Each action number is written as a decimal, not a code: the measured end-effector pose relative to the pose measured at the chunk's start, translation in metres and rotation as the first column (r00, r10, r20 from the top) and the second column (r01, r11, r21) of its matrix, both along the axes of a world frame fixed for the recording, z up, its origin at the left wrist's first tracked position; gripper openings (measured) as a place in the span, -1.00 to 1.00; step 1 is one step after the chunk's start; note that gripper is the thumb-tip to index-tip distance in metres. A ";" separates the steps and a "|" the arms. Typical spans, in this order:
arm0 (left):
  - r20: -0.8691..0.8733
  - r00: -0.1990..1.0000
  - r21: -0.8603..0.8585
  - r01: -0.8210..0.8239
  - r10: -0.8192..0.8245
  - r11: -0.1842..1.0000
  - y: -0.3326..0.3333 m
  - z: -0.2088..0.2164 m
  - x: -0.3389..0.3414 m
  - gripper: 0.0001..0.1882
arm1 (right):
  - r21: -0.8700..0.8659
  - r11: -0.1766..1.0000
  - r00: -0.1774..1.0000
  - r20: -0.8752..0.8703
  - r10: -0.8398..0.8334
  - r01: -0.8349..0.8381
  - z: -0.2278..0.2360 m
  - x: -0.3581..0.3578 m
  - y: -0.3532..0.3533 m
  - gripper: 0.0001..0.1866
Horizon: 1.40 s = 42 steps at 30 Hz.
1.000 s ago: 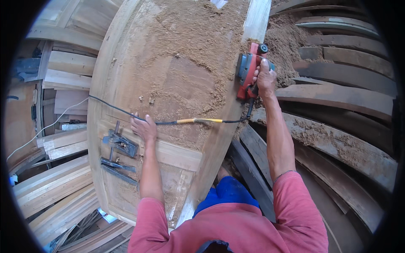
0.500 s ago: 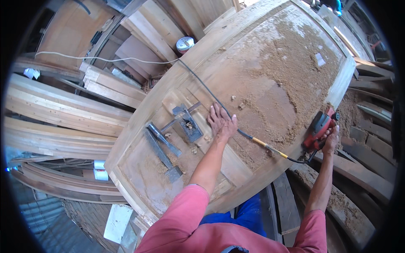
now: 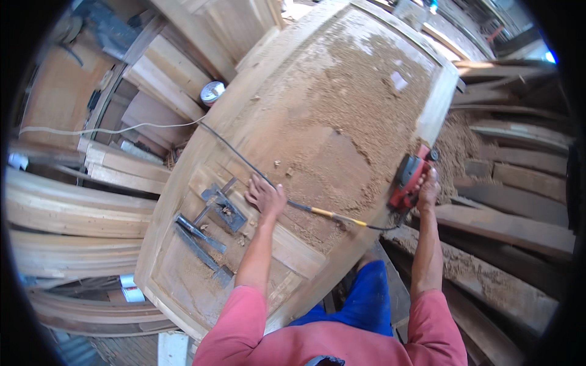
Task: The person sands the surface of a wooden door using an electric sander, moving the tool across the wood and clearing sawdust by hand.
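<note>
My right hand [image 3: 429,190] grips a red and grey electric hand planer [image 3: 408,180], which sits on the right edge of a large framed wooden panel [image 3: 160,210]. My left hand [image 3: 267,196] lies on the panel with its fingers spread, beside a dark power cord [image 3: 235,152]. That cord has a yellow-wrapped stretch [image 3: 332,215] and runs across the panel to the planer. Left of my left hand rests a dark hand plane [image 3: 227,211] with a crossbar handle. A chisel-like metal tool [image 3: 200,233] lies nearer me, beside another long dark tool [image 3: 198,249].
Sawdust and shavings [image 3: 354,85] cover much of the panel's far half. Curved boards [image 3: 79,207] are stacked at the left, more planks [image 3: 519,171] at the right. A round tub [image 3: 212,92] stands by the panel's far left side, where a white cord [image 3: 110,130] joins the dark one.
The whole scene has shifted left in the view as my head turned. My right hand still holds the planer at the panel's edge, and my left hand stays on the panel.
</note>
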<state>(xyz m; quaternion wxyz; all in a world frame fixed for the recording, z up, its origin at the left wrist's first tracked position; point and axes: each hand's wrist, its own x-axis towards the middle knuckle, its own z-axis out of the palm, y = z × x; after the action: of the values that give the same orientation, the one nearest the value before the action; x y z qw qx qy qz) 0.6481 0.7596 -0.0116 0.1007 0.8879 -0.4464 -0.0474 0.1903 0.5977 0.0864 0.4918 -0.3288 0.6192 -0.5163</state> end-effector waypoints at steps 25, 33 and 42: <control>-0.838 0.106 -0.497 -0.556 -0.536 0.667 -0.082 0.227 0.051 -0.83 | 0.097 0.991 0.996 -0.006 -0.093 0.093 0.003 0.029 0.003 -0.53; -0.928 -0.059 -0.172 -0.808 -0.367 0.564 -0.030 0.236 0.008 -0.74 | 0.092 0.987 0.991 -0.057 -0.124 0.128 0.004 0.016 0.001 -0.53; -0.952 -0.047 -0.127 -0.839 -0.302 0.529 0.001 0.235 0.001 -0.79 | 0.101 0.989 0.991 -0.093 -0.096 0.105 0.004 0.017 0.006 -0.50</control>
<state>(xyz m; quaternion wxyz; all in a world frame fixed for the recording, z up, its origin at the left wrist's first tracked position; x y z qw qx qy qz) 0.6493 0.7604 0.2236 0.7429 0.5218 0.0212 -0.4186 0.2078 0.6040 0.0899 0.4543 -0.2932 0.6822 -0.4921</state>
